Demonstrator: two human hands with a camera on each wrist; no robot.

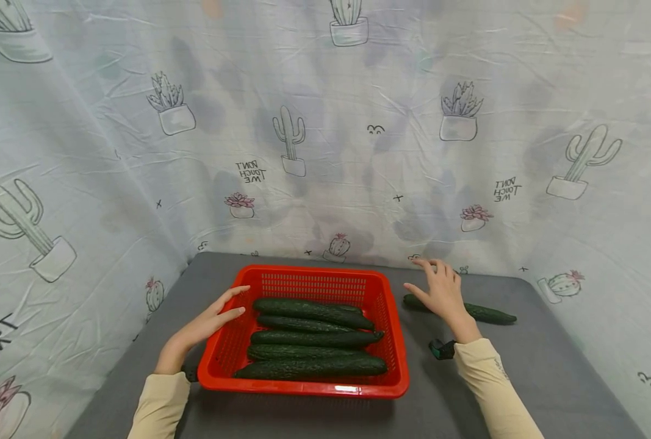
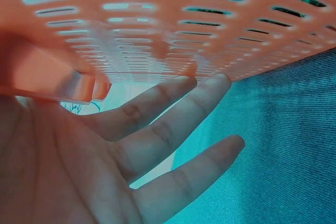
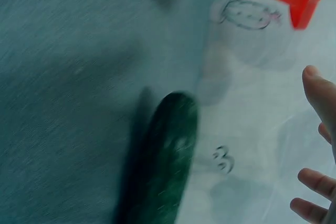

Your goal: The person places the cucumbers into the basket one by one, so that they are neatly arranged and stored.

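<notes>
A red plastic basket (image 1: 303, 387) with slotted walls holds several dark green cucumbers (image 1: 314, 338), lying side by side. My left hand (image 1: 207, 326) is at the basket's left side, thumb and a finger over the rim. In the left wrist view its other fingers (image 2: 168, 129) extend beneath the slotted basket wall (image 2: 173, 40), two fingertips right at it. To the right of the basket, my right hand (image 1: 440, 289) hovers with spread fingers above a single cucumber (image 1: 490, 313) and holds nothing. The right wrist view shows that cucumber (image 3: 165, 166) on the grey surface, apart from the fingers.
The basket stands on a grey cloth-covered table (image 1: 545, 366). A pale curtain (image 1: 347, 152) printed with cacti encloses the back and both sides. A dark wrist strap (image 1: 442, 349) hangs at the right wrist.
</notes>
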